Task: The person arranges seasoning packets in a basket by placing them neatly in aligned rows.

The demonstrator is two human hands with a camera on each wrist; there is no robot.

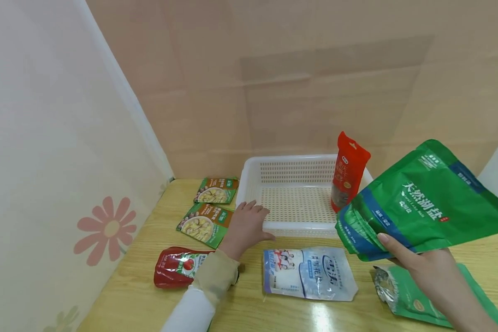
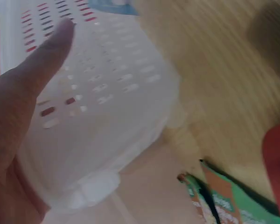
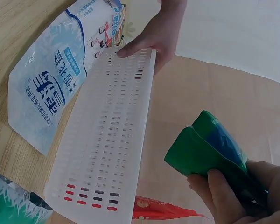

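Note:
My right hand (image 1: 429, 265) grips the lower edge of a green salt bag (image 1: 415, 203), thumb on its printed face. The bag is raised over the right end of a white plastic basket (image 1: 299, 226); its folded bottom shows in the right wrist view. At the basket's front left corner, my left hand (image 1: 246, 226) holds the rim, its thumb (image 2: 56, 51) against the perforated outer wall and its fingers over the inside. A red packet (image 1: 349, 170) stands upright inside the basket at the right, partly behind the green bag.
A white-and-blue salt bag (image 1: 311, 273) lies before the basket. Left of it are two soup packets (image 1: 216, 190) and a red ketchup pouch (image 1: 176, 267), partly behind my left sleeve. Another green bag (image 1: 415, 295) lies under my right forearm. A covered wall (image 1: 315, 92) rises behind.

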